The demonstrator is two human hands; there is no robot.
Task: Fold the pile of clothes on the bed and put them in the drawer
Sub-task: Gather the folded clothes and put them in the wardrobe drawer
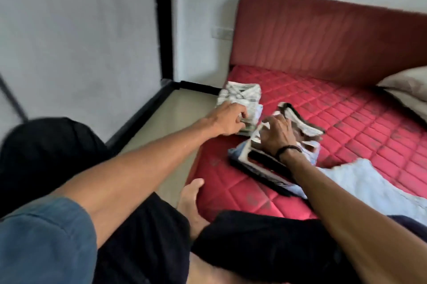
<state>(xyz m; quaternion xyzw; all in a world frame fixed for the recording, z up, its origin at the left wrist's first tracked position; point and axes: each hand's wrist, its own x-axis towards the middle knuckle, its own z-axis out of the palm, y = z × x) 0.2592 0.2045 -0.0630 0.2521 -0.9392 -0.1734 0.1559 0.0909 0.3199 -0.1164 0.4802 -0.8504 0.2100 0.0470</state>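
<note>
On the red quilted mattress, the left hand is pinching the edge of the folded checked stack while the right hand is pressing spread fingers onto a second folded bundle, likely gathering both for the drawer, which is out of view.

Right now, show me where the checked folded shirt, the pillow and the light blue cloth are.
checked folded shirt point(240, 95), head view, on its upper folded face near the bed corner.
pillow point(409, 86), head view, on its top surface at the right edge.
light blue cloth point(360, 182), head view, on its flat middle.
</note>
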